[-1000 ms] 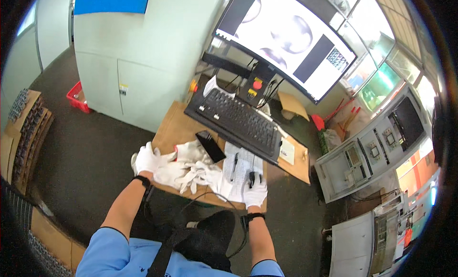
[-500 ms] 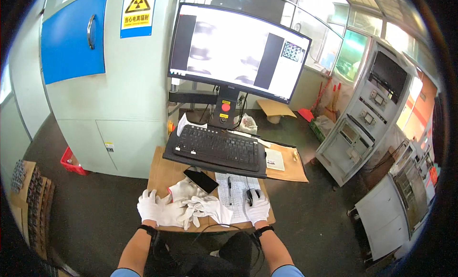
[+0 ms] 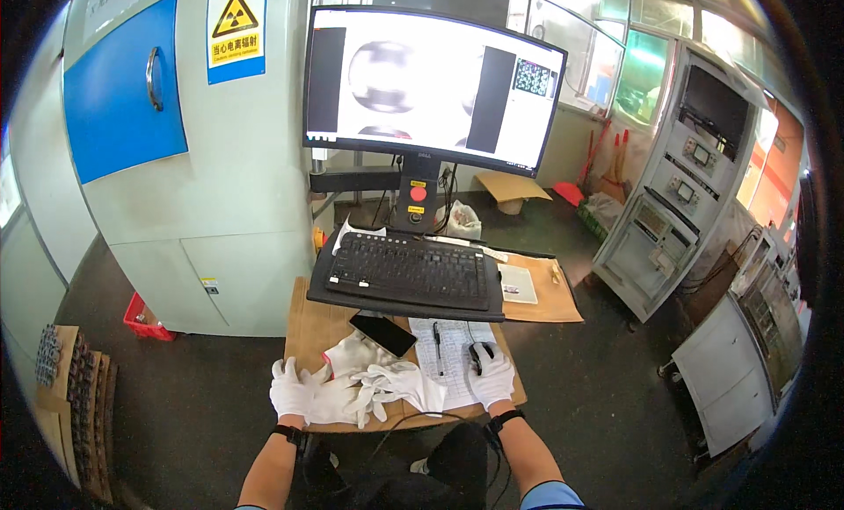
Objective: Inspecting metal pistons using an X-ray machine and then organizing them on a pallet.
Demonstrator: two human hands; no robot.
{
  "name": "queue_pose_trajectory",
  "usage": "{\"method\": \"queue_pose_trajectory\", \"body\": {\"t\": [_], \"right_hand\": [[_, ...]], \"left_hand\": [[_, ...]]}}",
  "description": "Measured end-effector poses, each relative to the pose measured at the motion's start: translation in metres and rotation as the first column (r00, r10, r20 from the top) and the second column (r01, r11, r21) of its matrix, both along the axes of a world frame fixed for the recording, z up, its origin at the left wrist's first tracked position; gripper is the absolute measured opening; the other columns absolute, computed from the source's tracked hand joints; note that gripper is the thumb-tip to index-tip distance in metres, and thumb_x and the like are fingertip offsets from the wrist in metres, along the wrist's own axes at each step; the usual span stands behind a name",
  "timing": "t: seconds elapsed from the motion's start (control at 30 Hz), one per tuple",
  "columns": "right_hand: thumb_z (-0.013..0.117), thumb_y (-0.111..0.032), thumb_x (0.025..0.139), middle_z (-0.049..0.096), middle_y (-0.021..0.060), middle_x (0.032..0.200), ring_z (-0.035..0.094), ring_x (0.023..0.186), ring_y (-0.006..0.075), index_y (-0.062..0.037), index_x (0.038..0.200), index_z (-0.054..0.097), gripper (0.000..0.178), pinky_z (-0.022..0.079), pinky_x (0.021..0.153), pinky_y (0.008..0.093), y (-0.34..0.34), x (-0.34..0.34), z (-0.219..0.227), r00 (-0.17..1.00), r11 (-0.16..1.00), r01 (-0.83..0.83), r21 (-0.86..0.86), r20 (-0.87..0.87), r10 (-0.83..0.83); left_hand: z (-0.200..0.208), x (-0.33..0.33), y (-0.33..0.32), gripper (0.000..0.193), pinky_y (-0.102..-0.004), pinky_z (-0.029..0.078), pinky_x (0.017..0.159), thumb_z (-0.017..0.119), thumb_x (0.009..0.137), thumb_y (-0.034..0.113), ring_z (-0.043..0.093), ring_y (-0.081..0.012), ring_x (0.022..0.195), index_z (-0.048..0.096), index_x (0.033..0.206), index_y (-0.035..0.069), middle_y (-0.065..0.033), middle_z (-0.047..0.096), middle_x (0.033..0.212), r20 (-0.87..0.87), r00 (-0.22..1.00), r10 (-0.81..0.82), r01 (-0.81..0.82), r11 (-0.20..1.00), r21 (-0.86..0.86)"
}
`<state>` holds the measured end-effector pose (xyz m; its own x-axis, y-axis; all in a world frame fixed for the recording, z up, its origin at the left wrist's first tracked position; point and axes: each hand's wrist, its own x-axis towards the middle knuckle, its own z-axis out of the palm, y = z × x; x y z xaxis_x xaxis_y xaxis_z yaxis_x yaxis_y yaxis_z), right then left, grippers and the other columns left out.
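Note:
My right hand (image 3: pixel 492 382), in a white glove, rests over a black computer mouse (image 3: pixel 479 357) on the right of a small board-topped table. Under and beside the mouse lies a filled-in paper form (image 3: pixel 453 378) with a black pen (image 3: pixel 438 347) on it. My left hand (image 3: pixel 291 391), also gloved, lies on the table's left edge, its fingers loosely bent and slightly apart, holding nothing visible. Right beside it is a heap of loose white gloves (image 3: pixel 400 385). A dark phone (image 3: pixel 384 334) lies behind the gloves. The monitor (image 3: pixel 435 83) shows grey rounded shapes.
A black keyboard (image 3: pixel 409 268) sits on a raised tray above the table's far side. Behind it is a red button (image 3: pixel 418 194) on a post. A large cabinet with a blue door (image 3: pixel 126 88) stands left, a grey equipment rack (image 3: pixel 655 220) right. Stacked parts (image 3: pixel 77 396) stand lower left.
The monitor picture has shifted: a whole rounded shape now shows where blurred partial ones were. My view has turned slightly; both hands keep their places, the right one on the mouse.

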<state>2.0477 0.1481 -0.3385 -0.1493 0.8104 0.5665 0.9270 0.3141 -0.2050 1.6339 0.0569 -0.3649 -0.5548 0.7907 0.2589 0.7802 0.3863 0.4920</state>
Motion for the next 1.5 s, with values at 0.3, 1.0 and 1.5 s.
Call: {"method": "queue_pose_trajectory", "body": {"t": [0.3, 1.0, 1.5], "right_hand": [[0.070, -0.023, 0.078, 0.061, 0.0150, 0.125, 0.063, 0.093, 0.0393, -0.0159, 0.120, 0.066, 0.043, 0.054, 0.083, 0.0499, 0.002, -0.001, -0.004, 1.000, 0.999, 0.017, -0.030, 0.005, -0.017], [0.069, -0.022, 0.078, 0.062, 0.0153, 0.124, 0.063, 0.098, 0.0388, -0.0151, 0.120, 0.066, 0.043, 0.053, 0.086, 0.0491, -0.001, 0.000, 0.003, 1.000, 0.999, 0.017, -0.046, -0.003, -0.018], [0.070, -0.021, 0.074, 0.062, 0.0153, 0.125, 0.063, 0.095, 0.0387, -0.0159, 0.118, 0.066, 0.044, 0.053, 0.084, 0.0496, -0.002, -0.004, 0.005, 0.999, 0.997, 0.040, -0.058, 0.019, -0.039]], "left_hand": [[0.009, 0.002, 0.000, 0.052, -0.0476, 0.055, 0.088, 0.061, 0.090, 0.034, 0.066, -0.0406, 0.104, 0.056, 0.135, 0.009, -0.0229, 0.056, 0.134, 0.073, 0.996, 0.054, -0.045, 0.992, -0.115], [0.001, 0.001, 0.000, 0.048, -0.0474, 0.056, 0.084, 0.063, 0.091, 0.033, 0.067, -0.0398, 0.100, 0.058, 0.133, 0.010, -0.0195, 0.061, 0.126, 0.081, 0.996, 0.031, -0.028, 0.999, -0.043], [-0.003, -0.004, -0.003, 0.048, -0.0474, 0.056, 0.084, 0.064, 0.090, 0.034, 0.067, -0.0386, 0.100, 0.058, 0.133, 0.012, -0.0185, 0.062, 0.124, 0.096, 0.995, 0.029, -0.026, 0.999, -0.036]]}}
